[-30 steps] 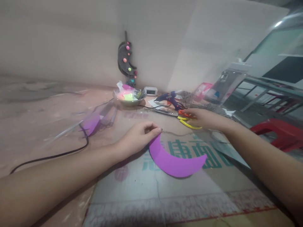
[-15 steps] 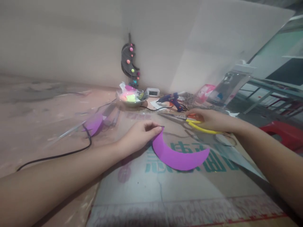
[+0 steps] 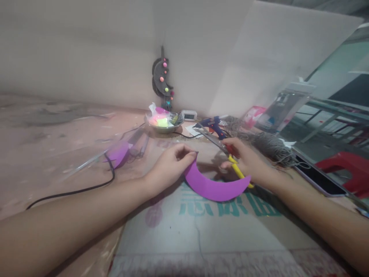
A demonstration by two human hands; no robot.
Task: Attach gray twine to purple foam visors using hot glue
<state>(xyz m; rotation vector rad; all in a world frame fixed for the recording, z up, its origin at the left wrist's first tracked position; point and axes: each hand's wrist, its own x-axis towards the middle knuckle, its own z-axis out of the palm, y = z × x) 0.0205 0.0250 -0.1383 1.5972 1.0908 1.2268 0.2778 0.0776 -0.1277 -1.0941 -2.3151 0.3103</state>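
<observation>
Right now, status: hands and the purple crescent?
Left hand pinches tip of purple crescent. Right hand grips scissors, blades pointing away. Nothing between them.

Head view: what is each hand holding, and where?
Left hand pinches the purple crescent at its upper tip; right hand grips the scissors by their yellow handles.

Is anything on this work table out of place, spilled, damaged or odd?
Nothing looks spilled or damaged. Only untidy: a loose black cable snakes across the table left of the left hand, and grey yarn lies tangled beyond the right hand.
</observation>
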